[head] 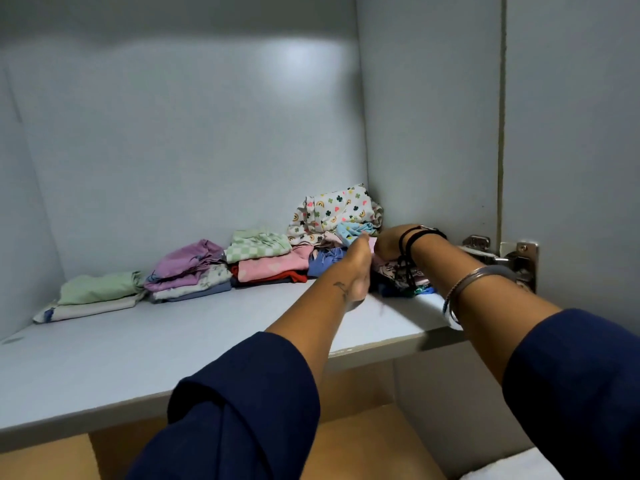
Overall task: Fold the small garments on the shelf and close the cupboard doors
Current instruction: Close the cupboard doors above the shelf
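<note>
Small garments lie along the back of a grey shelf. Three folded stacks stand in a row: a green one, a lilac one, and a checked green, pink and red one. In the right corner is a loose heap topped by a white clover-print garment and a light blue one. My left hand and my right hand meet at a small pink garment in front of the heap and hold it between them. Dark and pink clothes lie under my right wrist.
The cupboard's right side wall stands close beside my right hand. A metal hinge carries the open right door. A wooden surface shows below the shelf, and something white sits at the bottom right.
</note>
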{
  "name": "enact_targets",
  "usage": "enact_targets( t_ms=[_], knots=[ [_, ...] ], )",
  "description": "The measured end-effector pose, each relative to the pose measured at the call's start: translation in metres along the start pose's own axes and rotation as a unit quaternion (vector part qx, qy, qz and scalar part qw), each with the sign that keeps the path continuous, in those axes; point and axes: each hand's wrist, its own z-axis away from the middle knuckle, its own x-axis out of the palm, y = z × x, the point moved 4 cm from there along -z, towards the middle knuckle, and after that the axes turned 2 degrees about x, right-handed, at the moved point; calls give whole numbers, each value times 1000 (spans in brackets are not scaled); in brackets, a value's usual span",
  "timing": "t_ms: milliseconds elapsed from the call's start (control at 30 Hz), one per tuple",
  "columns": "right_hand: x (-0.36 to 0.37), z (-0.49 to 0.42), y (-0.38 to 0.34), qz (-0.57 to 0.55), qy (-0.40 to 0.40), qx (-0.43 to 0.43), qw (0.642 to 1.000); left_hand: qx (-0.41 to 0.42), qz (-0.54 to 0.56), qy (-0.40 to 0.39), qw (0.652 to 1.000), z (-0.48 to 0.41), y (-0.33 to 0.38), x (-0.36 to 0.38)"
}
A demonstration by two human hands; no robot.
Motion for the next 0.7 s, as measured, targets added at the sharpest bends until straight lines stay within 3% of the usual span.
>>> enact_targets(
  t_ms=[167,267,400,467,533,700],
  knots=[
    [4,12,15,-106,86,28,990,55,61,50,995,-14,-5,-30],
    [0,30,20,-144,167,35,975,64,51,99,992,36,-2,-53],
    [-22,94,21,-168,368,21,914,151,-13,88,984,116,16,-63],
    [-22,133,19,-187,419,1,888,189,-35,89,977,141,19,-68],
    [-7,167,20,-182,418,-13,890,241,-65,93,964,166,22,-65],
    [69,251,24,-104,301,-78,945,359,-214,114,901,216,35,-30]
  ],
)
